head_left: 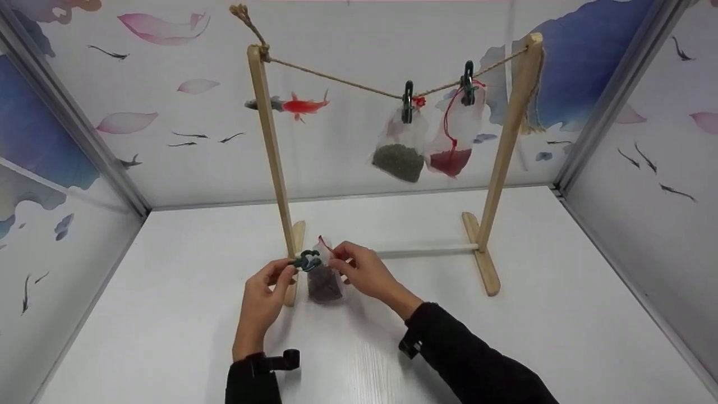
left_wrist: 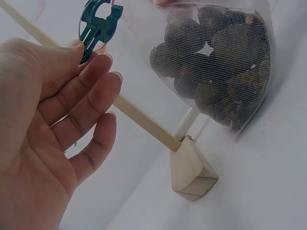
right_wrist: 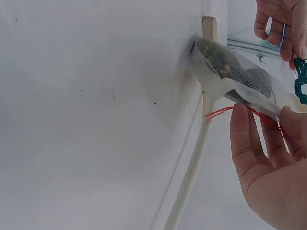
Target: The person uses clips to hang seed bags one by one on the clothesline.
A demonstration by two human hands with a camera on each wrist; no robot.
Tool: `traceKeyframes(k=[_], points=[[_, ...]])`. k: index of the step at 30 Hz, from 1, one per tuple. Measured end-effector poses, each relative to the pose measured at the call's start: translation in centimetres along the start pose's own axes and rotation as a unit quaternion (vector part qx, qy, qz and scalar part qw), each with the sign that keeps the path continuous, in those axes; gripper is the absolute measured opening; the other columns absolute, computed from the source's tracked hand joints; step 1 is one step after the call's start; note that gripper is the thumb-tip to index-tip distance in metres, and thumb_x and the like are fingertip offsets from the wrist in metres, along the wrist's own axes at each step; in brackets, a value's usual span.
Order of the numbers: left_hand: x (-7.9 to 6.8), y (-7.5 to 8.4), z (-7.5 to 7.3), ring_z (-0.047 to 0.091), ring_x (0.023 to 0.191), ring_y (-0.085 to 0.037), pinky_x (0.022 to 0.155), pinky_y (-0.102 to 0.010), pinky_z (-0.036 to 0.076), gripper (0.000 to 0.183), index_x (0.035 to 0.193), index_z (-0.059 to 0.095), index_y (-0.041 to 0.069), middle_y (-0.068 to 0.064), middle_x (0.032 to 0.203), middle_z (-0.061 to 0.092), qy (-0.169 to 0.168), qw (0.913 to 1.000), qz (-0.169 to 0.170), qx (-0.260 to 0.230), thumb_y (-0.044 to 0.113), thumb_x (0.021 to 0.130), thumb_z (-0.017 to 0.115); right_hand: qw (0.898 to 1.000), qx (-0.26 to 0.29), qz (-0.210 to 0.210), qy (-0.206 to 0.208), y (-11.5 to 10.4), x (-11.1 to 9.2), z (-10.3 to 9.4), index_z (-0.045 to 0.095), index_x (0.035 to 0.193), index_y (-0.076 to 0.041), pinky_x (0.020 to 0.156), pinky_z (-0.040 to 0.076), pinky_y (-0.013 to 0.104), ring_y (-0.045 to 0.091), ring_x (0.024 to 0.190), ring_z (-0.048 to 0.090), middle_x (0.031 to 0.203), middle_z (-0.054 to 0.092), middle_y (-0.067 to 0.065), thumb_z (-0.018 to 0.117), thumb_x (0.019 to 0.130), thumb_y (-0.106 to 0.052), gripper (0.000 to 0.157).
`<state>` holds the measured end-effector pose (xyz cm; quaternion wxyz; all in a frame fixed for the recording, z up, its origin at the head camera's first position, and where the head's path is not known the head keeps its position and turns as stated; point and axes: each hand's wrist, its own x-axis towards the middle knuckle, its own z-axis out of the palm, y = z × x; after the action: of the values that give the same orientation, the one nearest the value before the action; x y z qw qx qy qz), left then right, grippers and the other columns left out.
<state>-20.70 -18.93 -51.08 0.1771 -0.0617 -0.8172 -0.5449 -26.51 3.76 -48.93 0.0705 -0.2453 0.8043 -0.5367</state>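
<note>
My left hand (head_left: 265,292) pinches a dark green clothespin (left_wrist: 98,28) by its handles, between thumb and index finger. Beside it, my right hand (head_left: 364,270) grips the upper part of a white mesh drawstring bag (head_left: 324,283) with dark, lumpy contents. Through the mesh in the left wrist view, the dark lumps (left_wrist: 216,57) look rounded and brownish. A red drawstring (right_wrist: 221,112) trails by the right fingers. The clothespin is close to the bag's top in the head view; whether they touch I cannot tell.
A wooden frame (head_left: 271,146) carries a sagging rope (head_left: 336,77). Two clothespins on the rope hold a bag with greenish-grey contents (head_left: 398,160) and a bag with red contents (head_left: 450,160). A white bar (head_left: 426,250) joins the feet above the white table (head_left: 168,314). Printed panels surround it.
</note>
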Motion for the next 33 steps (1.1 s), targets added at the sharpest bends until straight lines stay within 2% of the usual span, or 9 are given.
traceKeyframes(k=[6, 12, 15, 17, 20, 24, 27, 30, 33], points=[[0.2, 1.6, -0.2, 0.068, 0.083, -0.015, 0.077, -0.032, 0.055, 0.018, 0.115, 0.073, 0.008, 0.002, 0.096, 0.073, 0.018, 0.9995, 0.024, 0.009, 0.016, 0.1, 0.066, 0.998, -0.016, -0.049, 0.034, -0.7, 0.2, -1.5, 0.066, 0.112, -0.005, 0.073, 0.059, 0.035, 0.024, 0.087, 0.068, 0.103, 0.068, 0.003, 0.062, 0.103, -0.015, 0.014], [0.8, 4.0, -0.4, 0.067, 0.08, -0.013, 0.074, -0.029, 0.054, 0.017, 0.114, 0.073, 0.006, 0.005, 0.093, 0.072, 0.015, 0.9971, 0.069, 0.028, 0.013, 0.1, 0.067, 0.993, -0.03, -0.09, 0.074, -1.9, 0.5, -3.5, 0.066, 0.113, -0.006, 0.079, 0.055, 0.039, 0.022, 0.089, 0.064, 0.102, 0.068, 0.004, 0.063, 0.103, -0.015, 0.014], [1.4, 5.4, -0.9, 0.067, 0.079, -0.013, 0.071, -0.026, 0.053, 0.017, 0.113, 0.073, 0.005, 0.005, 0.091, 0.072, 0.014, 0.9938, 0.096, 0.053, 0.012, 0.1, 0.067, 0.99, -0.029, -0.099, 0.091, -3.0, 0.7, -4.5, 0.066, 0.113, -0.007, 0.08, 0.055, 0.04, 0.02, 0.089, 0.064, 0.101, 0.068, 0.003, 0.063, 0.102, -0.015, 0.014], [2.0, 6.6, -1.4, 0.066, 0.079, -0.013, 0.069, -0.028, 0.052, 0.017, 0.113, 0.073, 0.004, 0.003, 0.091, 0.072, 0.015, 0.9885, 0.124, 0.085, 0.013, 0.099, 0.068, 0.988, -0.026, -0.108, 0.104, -3.9, 0.8, -5.2, 0.066, 0.112, -0.007, 0.079, 0.056, 0.04, 0.018, 0.088, 0.065, 0.101, 0.068, 0.003, 0.063, 0.102, -0.015, 0.013], [2.8, 8.8, -2.1, 0.066, 0.079, -0.015, 0.064, -0.031, 0.051, 0.018, 0.112, 0.073, 0.003, -0.001, 0.093, 0.073, 0.024, 0.9709, 0.182, 0.155, 0.014, 0.099, 0.069, 0.983, -0.018, -0.131, 0.126, -5.3, 0.9, -6.0, 0.067, 0.111, -0.005, 0.078, 0.056, 0.038, 0.017, 0.087, 0.067, 0.1, 0.068, 0.005, 0.064, 0.102, -0.015, 0.014], [3.7, 12.3, -2.6, 0.067, 0.074, -0.019, 0.056, -0.034, 0.051, 0.018, 0.108, 0.072, -0.001, -0.008, 0.09, 0.072, 0.045, 0.9312, 0.265, 0.246, 0.015, 0.098, 0.069, 0.975, -0.001, -0.161, 0.154, -7.1, 0.8, -6.9, 0.067, 0.112, -0.003, 0.076, 0.056, 0.034, 0.016, 0.086, 0.066, 0.102, 0.069, 0.007, 0.065, 0.101, -0.016, 0.017], [4.5, 14.8, -2.7, 0.065, 0.067, -0.02, 0.052, -0.034, 0.05, 0.018, 0.105, 0.072, -0.003, -0.01, 0.085, 0.071, 0.057, 0.9048, 0.309, 0.288, 0.014, 0.099, 0.069, 0.97, -0.004, -0.176, 0.166, -8.5, 0.6, -7.7, 0.067, 0.113, -0.003, 0.076, 0.056, 0.031, 0.015, 0.086, 0.064, 0.103, 0.068, 0.007, 0.064, 0.102, -0.016, 0.018], [5.5, 16.9, -3.0, 0.065, 0.064, -0.023, 0.052, -0.036, 0.052, 0.019, 0.104, 0.071, -0.004, -0.012, 0.085, 0.071, 0.067, 0.8875, 0.336, 0.308, 0.013, 0.099, 0.067, 0.966, -0.025, -0.187, 0.176, -10.0, 0.8, -8.9, 0.067, 0.114, -0.004, 0.077, 0.057, 0.031, 0.015, 0.086, 0.064, 0.103, 0.068, 0.007, 0.063, 0.102, -0.017, 0.018], [6.7, 18.7, -3.4, 0.067, 0.065, -0.027, 0.053, -0.039, 0.053, 0.019, 0.105, 0.071, -0.005, -0.014, 0.086, 0.071, 0.075, 0.8758, 0.356, 0.317, 0.012, 0.1, 0.066, 0.959, -0.053, -0.199, 0.193, -11.5, 1.2, -9.9, 0.067, 0.114, -0.004, 0.078, 0.057, 0.03, 0.015, 0.086, 0.063, 0.102, 0.068, 0.005, 0.063, 0.102, -0.017, 0.018]])
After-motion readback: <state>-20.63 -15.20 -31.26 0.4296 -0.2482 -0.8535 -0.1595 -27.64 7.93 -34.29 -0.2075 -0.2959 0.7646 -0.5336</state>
